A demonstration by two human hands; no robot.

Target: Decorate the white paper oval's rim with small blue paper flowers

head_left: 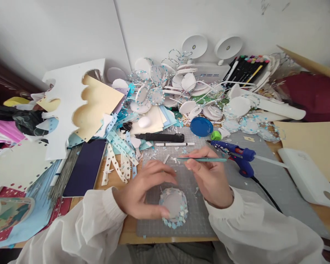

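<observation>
Paper disc [173, 205] rimmed with blue star confetti, flat on the grey cutting mat [209, 223] at the desk's near edge: light, flimsy, trim likely fragile; best held by the bare centre. Left hand [143, 190] pinning its edge, fingers spread; right hand [211, 179] pinching teal tweezers [202, 159]

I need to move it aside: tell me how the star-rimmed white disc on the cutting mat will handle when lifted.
The disc looks thin and flat, so probably light and somewhat bendy. Its rim of small blue stars seems fragile and could shed pieces. The left hand rests on its edge, suggesting it slides easily on the mat.
</observation>
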